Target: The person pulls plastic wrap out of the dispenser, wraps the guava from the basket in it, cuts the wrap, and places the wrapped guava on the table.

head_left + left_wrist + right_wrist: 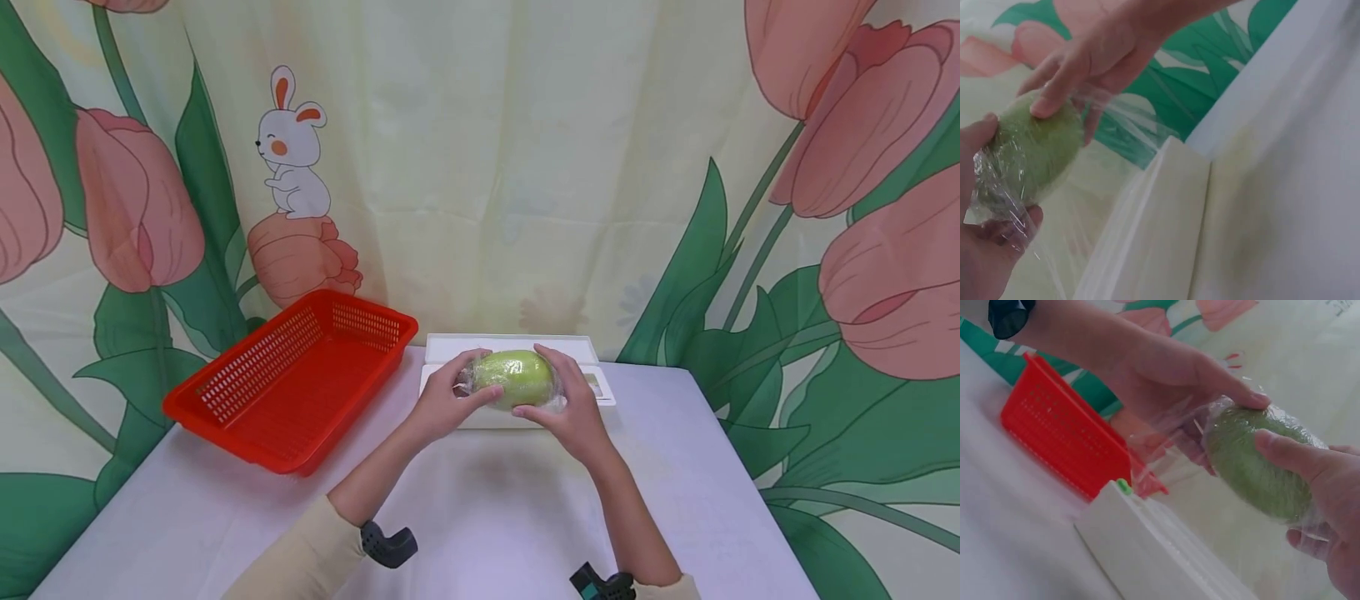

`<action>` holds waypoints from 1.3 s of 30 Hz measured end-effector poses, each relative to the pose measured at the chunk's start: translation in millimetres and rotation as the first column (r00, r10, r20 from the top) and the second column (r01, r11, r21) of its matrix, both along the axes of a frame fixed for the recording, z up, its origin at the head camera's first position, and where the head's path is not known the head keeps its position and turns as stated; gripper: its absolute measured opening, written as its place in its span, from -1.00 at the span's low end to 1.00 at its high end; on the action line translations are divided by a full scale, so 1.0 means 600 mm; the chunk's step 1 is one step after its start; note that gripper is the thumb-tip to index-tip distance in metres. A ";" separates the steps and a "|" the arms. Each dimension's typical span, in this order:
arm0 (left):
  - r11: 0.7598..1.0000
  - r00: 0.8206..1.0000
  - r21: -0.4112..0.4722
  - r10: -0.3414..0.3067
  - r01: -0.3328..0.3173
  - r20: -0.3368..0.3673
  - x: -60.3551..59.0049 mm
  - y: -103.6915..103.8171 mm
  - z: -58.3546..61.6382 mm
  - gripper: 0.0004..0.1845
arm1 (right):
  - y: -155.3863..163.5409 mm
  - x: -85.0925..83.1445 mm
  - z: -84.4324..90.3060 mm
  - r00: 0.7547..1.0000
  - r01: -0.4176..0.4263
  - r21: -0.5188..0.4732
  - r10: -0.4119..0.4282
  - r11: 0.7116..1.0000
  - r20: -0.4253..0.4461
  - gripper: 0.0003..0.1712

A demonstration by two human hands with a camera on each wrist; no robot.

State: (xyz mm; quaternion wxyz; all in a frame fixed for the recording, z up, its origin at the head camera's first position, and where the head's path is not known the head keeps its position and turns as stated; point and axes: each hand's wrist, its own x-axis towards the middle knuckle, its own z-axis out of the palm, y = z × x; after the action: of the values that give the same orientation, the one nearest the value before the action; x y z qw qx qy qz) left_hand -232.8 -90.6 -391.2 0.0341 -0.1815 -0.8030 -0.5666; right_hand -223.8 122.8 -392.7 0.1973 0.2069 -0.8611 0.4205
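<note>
An oval green fruit (pixel 517 377), wrapped in clear cling film (pixel 1013 206), is held up between both hands, over the white box. My left hand (pixel 444 402) grips its left end, the thumb on the near side. At the other end my right hand (pixel 573 410) grips it, thumb below and fingers over the top. In the right wrist view, loose film stretches from the fruit (pixel 1260 465) near the left hand (pixel 1160 381). The fruit's exact kind cannot be told. Under it, the long white box (pixel 487 418) is partly hidden by the hands.
A red plastic basket (pixel 300 392) with slotted sides stands on the left of the white-covered table (pixel 487 508). A small green piece (pixel 1124 486) sits at one end of the white box. Behind hangs a curtain (pixel 480 167) printed with tulips and a rabbit.
</note>
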 end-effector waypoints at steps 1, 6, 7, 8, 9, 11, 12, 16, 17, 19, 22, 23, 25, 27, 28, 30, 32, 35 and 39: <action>1.000 1.000 -0.020 0.010 -0.010 0.000 -0.001 0.000 -0.003 -0.39 | 0.000 -0.001 -0.003 1.000 0.001 0.002 -0.001 1.000 0.016 0.00; 0.992 0.991 -0.112 0.041 -0.056 -0.130 -0.005 0.003 -0.021 -0.20 | 0.003 -0.005 -0.013 0.990 0.026 -0.014 -0.024 1.000 0.136 -0.07; 0.990 0.982 -0.131 0.030 -0.055 -0.186 -0.006 0.003 -0.024 -0.12 | 0.003 -0.006 -0.014 0.987 0.031 -0.024 -0.027 0.999 0.157 -0.07; 0.988 0.971 -0.147 0.014 -0.050 -0.238 -0.007 0.004 -0.028 -0.05 | 0.003 -0.007 -0.015 0.984 0.033 -0.027 -0.028 0.999 0.173 -0.07; 0.986 0.958 -0.161 -0.009 -0.039 -0.285 -0.008 0.005 -0.031 0.02 | 0.003 -0.008 -0.016 0.982 0.033 -0.029 -0.027 0.999 0.187 -0.08; 0.980 0.932 -0.197 -0.052 -0.022 -0.359 -0.010 0.006 -0.038 0.09 | 0.003 -0.011 -0.018 0.978 0.032 -0.032 -0.025 0.999 0.208 -0.09; 0.976 0.923 -0.216 -0.065 -0.020 -0.379 -0.011 0.007 -0.041 0.08 | 0.003 -0.013 -0.019 0.975 0.033 -0.029 -0.026 0.999 0.220 -0.10; 0.968 0.935 -0.249 -0.076 -0.013 -0.346 -0.019 0.005 -0.054 -0.08 | 0.003 -0.019 -0.028 0.963 0.034 -0.019 -0.028 0.999 0.267 -0.12; 0.968 0.942 -0.250 -0.075 -0.009 -0.326 -0.022 0.004 -0.058 -0.11 | 0.003 -0.020 -0.032 0.965 0.031 -0.009 -0.028 0.999 0.260 -0.10; 0.969 0.955 -0.246 -0.076 0.003 -0.288 -0.028 0.001 -0.065 -0.15 | 0.004 -0.022 -0.041 0.975 0.015 0.005 -0.015 1.000 0.220 -0.04; 0.973 0.974 -0.227 -0.084 0.035 -0.209 -0.037 -0.003 -0.074 -0.14 | 0.003 -0.027 -0.058 0.992 -0.006 0.035 0.001 0.999 0.127 0.08; 0.975 0.981 -0.219 -0.084 0.044 -0.175 -0.040 -0.003 -0.076 -0.14 | 0.003 -0.028 -0.064 0.994 -0.011 0.043 0.006 0.999 0.106 0.09; 0.977 0.991 -0.205 -0.085 0.062 -0.103 -0.042 -0.004 -0.077 -0.14 | 0.002 -0.030 -0.074 0.996 -0.014 0.051 0.009 0.999 0.092 0.10; 0.974 0.996 -0.215 -0.080 0.068 -0.048 -0.045 -0.005 -0.079 -0.17 | 0.002 -0.032 -0.081 0.995 -0.010 0.058 0.004 0.998 0.099 0.07; 0.971 0.996 -0.227 -0.078 0.069 -0.032 -0.046 -0.005 -0.079 -0.18 | 0.002 -0.033 -0.084 0.994 -0.008 0.055 0.002 0.998 0.109 0.04; 0.963 0.997 -0.258 -0.080 0.073 -0.014 -0.046 -0.005 -0.081 -0.20 | 0.002 -0.034 -0.089 0.991 -0.001 0.052 -0.006 0.999 0.132 0.01; 0.955 0.996 -0.286 -0.085 0.081 -0.002 -0.045 -0.004 -0.084 -0.16 | 0.004 -0.036 -0.094 0.988 0.003 0.051 -0.011 0.999 0.156 0.00; 0.937 0.997 -0.343 -0.076 0.073 0.005 -0.041 -0.001 -0.088 -0.04 | 0.006 -0.038 -0.101 0.980 0.013 0.048 -0.022 0.999 0.197 0.00; 0.921 0.999 -0.389 -0.045 0.032 -0.022 -0.038 0.004 -0.091 0.00 | 0.006 -0.041 -0.108 0.976 0.020 0.032 -0.026 0.999 0.214 0.01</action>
State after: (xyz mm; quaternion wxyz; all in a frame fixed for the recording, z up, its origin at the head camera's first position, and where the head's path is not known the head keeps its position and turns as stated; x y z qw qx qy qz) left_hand -255.6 -88.1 -445.8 -0.0014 -0.2092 -0.8950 -0.3939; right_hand -248.3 126.1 -457.6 0.1051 0.1533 -0.8857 0.4254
